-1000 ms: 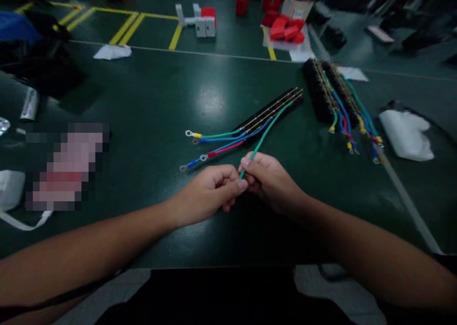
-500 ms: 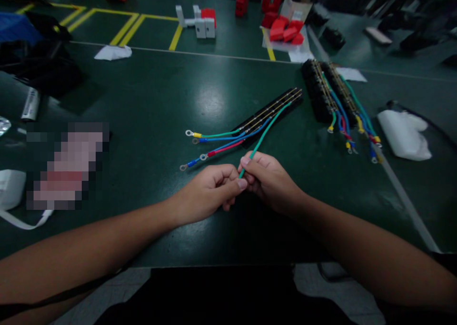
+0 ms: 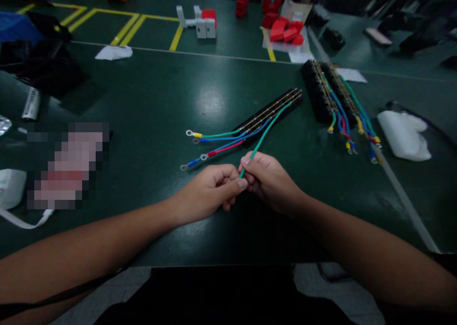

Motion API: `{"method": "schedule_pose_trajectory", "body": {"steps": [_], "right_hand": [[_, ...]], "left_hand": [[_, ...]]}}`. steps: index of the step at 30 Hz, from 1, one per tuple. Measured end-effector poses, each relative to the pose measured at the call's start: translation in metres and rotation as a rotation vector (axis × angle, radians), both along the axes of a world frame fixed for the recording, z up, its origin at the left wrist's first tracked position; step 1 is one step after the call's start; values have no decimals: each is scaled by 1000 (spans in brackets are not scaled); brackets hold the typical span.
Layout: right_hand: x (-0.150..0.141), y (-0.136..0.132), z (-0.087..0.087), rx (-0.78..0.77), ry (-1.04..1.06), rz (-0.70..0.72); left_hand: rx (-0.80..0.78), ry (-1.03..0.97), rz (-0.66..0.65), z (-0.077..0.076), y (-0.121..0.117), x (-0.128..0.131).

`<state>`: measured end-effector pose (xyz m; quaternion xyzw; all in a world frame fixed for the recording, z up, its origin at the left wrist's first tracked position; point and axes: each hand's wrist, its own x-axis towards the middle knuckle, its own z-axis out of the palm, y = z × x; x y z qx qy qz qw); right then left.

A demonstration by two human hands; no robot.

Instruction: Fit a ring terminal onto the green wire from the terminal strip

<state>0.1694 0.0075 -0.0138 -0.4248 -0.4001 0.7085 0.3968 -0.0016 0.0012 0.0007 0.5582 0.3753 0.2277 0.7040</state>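
A long green wire [image 3: 264, 133] runs from a black strip with metal bars [image 3: 273, 107] down into my hands. My left hand [image 3: 214, 189] pinches the wire's lower end between thumb and fingers, which hide its tip. Just above, my right hand [image 3: 269, 180] is closed on the same wire, thumb on top. From the strip's near end, other wires fan out to the left: a green one with a yellow-sleeved ring terminal [image 3: 194, 134], blue ones with blue-sleeved terminals [image 3: 192, 163], and a red wire [image 3: 228, 147]. The strip lies slanted on the dark green table.
Two similar wired strips [image 3: 330, 94] lie at the right, beside a white plastic-wrapped item [image 3: 403, 133]. A blurred-out flat object [image 3: 69, 165] and a white charger [image 3: 12, 188] are at the left. Red parts [image 3: 285, 30] and a grey-white piece [image 3: 205, 26] stand at the back.
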Motion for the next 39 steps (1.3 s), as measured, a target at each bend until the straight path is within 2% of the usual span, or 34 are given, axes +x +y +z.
{"method": "schedule_pose_trajectory", "body": {"steps": [39], "right_hand": [[0, 0, 1, 5, -2, 6]], "left_hand": [[10, 3, -3, 1, 0, 1]]}}
